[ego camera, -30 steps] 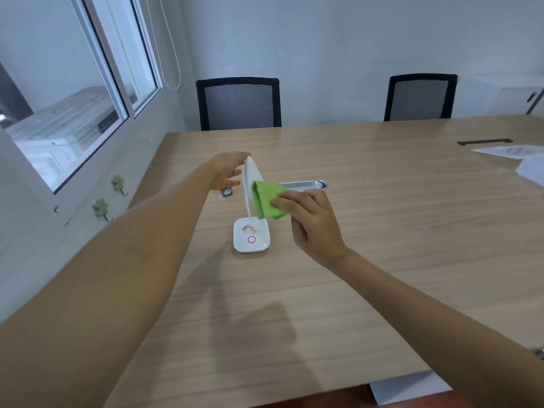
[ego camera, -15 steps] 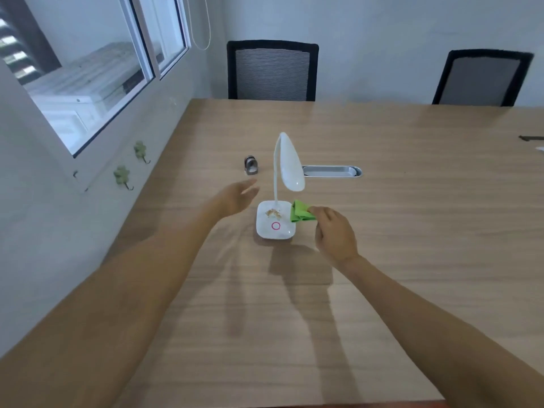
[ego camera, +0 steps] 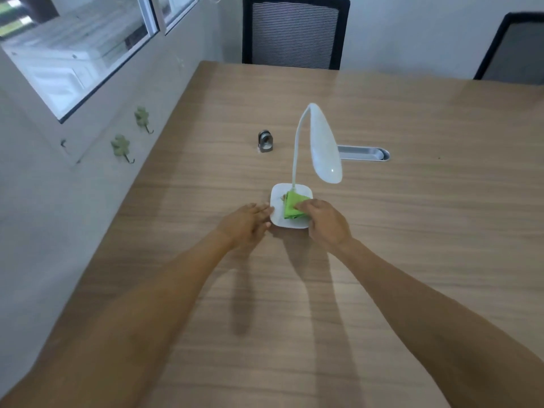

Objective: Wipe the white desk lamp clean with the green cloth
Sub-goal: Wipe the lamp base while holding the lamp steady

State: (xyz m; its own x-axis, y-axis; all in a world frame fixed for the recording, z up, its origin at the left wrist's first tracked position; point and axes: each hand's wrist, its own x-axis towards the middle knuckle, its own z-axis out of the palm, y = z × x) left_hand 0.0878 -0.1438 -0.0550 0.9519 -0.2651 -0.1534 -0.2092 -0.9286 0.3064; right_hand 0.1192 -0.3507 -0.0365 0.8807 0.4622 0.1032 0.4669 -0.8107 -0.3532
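Note:
The white desk lamp (ego camera: pixel 323 145) stands upright on the wooden table, its oval head bent down over its square base (ego camera: pixel 278 219). My right hand (ego camera: pixel 325 223) presses the folded green cloth (ego camera: pixel 291 205) flat onto the top of the base. My left hand (ego camera: pixel 248 222) rests on the table with its fingertips against the base's left edge, holding nothing. Some brownish dirt shows on the base just left of the cloth.
A small metal clip-like object (ego camera: pixel 265 141) stands on the table behind the lamp to the left. A silver cable slot (ego camera: pixel 363 153) is set in the table behind the lamp head. Two black mesh chairs (ego camera: pixel 294 32) stand at the far edge; the wall with windows runs along the left.
My right hand has carried the cloth from the lamp head down to the base's right edge and then onto its top. My left hand let go of the head and dropped to the base's left edge.

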